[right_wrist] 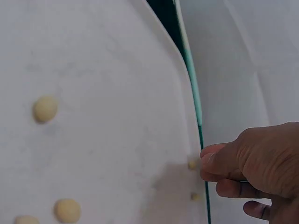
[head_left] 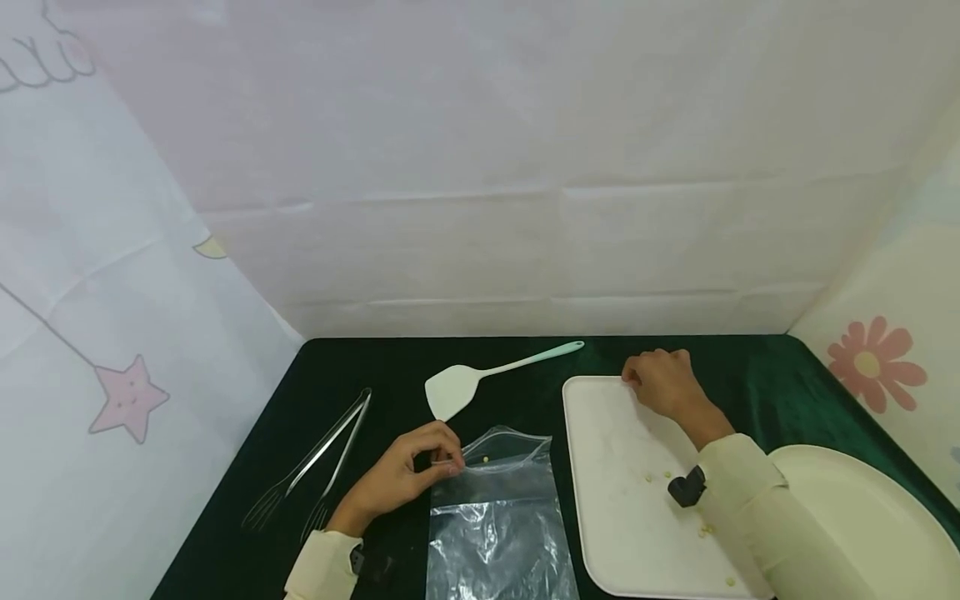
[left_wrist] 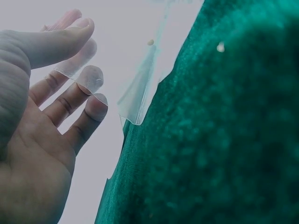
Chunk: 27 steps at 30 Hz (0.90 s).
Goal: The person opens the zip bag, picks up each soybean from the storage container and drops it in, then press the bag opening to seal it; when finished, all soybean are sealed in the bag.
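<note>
My left hand (head_left: 420,467) pinches the upper left edge of a clear zip bag (head_left: 498,542) between thumb and fingers. In the left wrist view, the bag's film (left_wrist: 138,100) runs across the fingertips. One small yellowish bean (head_left: 485,459) shows near the bag's mouth. At the far edge of a white rectangular tray (head_left: 615,500) is my right hand (head_left: 663,387), thumb and forefinger drawn together right at the rim. A bean (right_wrist: 192,164) lies just beside those fingertips; I cannot tell whether they hold anything. More beans (right_wrist: 67,210) are scattered over the tray.
A white turner (head_left: 453,390) with a mint handle lies behind the bag. Metal tongs with wire ends (head_left: 330,454) lie to the left. A large pale round plate (head_left: 862,500) is at the right, partly behind my right sleeve. Dark green cloth covers the table (head_left: 525,408).
</note>
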{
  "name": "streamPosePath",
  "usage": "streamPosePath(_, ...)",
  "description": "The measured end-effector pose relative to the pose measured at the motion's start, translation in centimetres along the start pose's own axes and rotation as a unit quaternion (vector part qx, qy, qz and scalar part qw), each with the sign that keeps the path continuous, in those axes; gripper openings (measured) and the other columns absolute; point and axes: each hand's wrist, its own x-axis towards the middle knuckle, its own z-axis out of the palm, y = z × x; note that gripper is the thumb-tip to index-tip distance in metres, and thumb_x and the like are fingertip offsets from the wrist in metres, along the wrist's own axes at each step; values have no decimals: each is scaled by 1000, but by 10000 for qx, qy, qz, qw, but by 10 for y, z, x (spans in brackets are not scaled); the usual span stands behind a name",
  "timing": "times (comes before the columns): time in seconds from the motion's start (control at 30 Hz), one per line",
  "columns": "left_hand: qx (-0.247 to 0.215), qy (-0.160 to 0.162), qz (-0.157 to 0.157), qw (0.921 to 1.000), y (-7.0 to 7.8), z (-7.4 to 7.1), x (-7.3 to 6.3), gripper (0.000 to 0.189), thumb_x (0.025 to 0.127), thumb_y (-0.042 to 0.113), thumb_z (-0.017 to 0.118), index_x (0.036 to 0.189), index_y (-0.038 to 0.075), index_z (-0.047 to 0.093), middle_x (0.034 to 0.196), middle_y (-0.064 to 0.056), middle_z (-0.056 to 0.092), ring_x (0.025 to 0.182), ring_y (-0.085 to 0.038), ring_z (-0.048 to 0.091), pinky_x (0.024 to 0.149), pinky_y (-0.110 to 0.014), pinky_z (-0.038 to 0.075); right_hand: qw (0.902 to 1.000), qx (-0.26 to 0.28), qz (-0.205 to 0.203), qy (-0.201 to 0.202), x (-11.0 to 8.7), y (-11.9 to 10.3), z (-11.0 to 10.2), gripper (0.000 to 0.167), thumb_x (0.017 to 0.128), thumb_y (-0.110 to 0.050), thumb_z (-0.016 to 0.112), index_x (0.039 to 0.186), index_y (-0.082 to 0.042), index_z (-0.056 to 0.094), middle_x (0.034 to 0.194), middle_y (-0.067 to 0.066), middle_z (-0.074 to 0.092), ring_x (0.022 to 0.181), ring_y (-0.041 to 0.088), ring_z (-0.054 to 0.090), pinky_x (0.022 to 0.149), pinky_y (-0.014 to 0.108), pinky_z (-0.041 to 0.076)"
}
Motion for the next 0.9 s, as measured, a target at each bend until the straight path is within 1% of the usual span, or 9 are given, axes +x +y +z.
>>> streamPosePath(0.07, -19, 3, 24, 10000, 1, 1, 0, 19, 95, 0, 66, 110, 12, 69, 108, -1, 61, 86, -12, 51, 74, -29, 47, 9999, 11, 55, -101, 1, 4, 7, 12, 90, -4, 73, 99, -12, 76, 85, -1, 66, 86, 26, 57, 83, 53, 38)
streamPosePath(0.23, -45, 96, 69, 9999, 18, 2, 6, 20, 92, -8, 66, 106, 7, 68, 105, -7, 61, 84, -13, 51, 73, -29, 47, 9991, 243, 237, -239, 4, 7, 19, 8, 90, -5, 73, 96, -10, 75, 82, -1, 63, 85, 26, 55, 78, 48, 37)
streamPosePath(0.3, -59, 128, 75, 9999, 25, 2, 9, 21, 91, -11, 66, 105, 4, 68, 103, -10, 61, 83, -15, 51, 72, -30, 47, 9988, 300, 297, -263, 4, 7, 20, 6, 90, -5, 73, 95, -9, 74, 81, -1, 62, 83, 25, 54, 76, 47, 37)
streamPosePath(0.43, -108, 132, 42, 9998, 30, 1, 11, 21, 90, -13, 65, 104, 3, 68, 103, -12, 61, 82, -16, 50, 71, -32, 46, 9981, 445, 347, -243, 4, 5, 18, 4, 92, -6, 72, 95, -8, 73, 80, 0, 61, 82, 24, 54, 76, 47, 37)
streamPosePath(0.5, -123, 123, 1, 9998, 31, 0, 12, 21, 90, -13, 65, 104, 2, 68, 103, -12, 61, 82, -16, 50, 71, -32, 46, 9969, 659, 394, -157, 3, 4, 17, 4, 93, -7, 70, 97, -8, 73, 83, 1, 63, 82, 23, 56, 78, 48, 37)
streamPosePath(0.63, -123, 113, -11, 9999, 31, 0, 12, 21, 91, -13, 65, 104, 3, 68, 103, -12, 61, 83, -16, 51, 71, -32, 46, 9889, 1381, 534, 116, 1, -1, 12, 7, 96, -11, 68, 101, -11, 73, 91, 3, 67, 84, 22, 59, 80, 45, 47)
streamPosePath(0.7, -112, 117, 8, 9999, 31, 0, 12, 21, 91, -13, 65, 105, 3, 67, 103, -11, 61, 83, -16, 51, 71, -32, 46, 9816, 1798, 602, 215, -1, -6, 9, 7, 97, -13, 67, 103, -12, 72, 93, 3, 68, 85, 22, 59, 77, 41, 50)
streamPosePath(0.73, -110, 116, 20, 9999, 31, 0, 12, 21, 91, -13, 65, 105, 3, 67, 103, -11, 61, 83, -16, 51, 71, -32, 47, 9791, 1917, 619, 263, -1, -8, 8, 7, 98, -15, 67, 103, -13, 72, 94, 2, 68, 85, 21, 60, 74, 39, 52)
streamPosePath(0.9, -124, 117, 39, 9998, 32, 0, 13, 22, 91, -13, 65, 105, 4, 67, 103, -11, 61, 83, -15, 51, 71, -33, 47, 9707, 2301, 548, 426, -4, -22, 1, 9, 98, -18, 68, 105, -15, 72, 94, 1, 69, 82, 20, 59, 67, 35, 50)
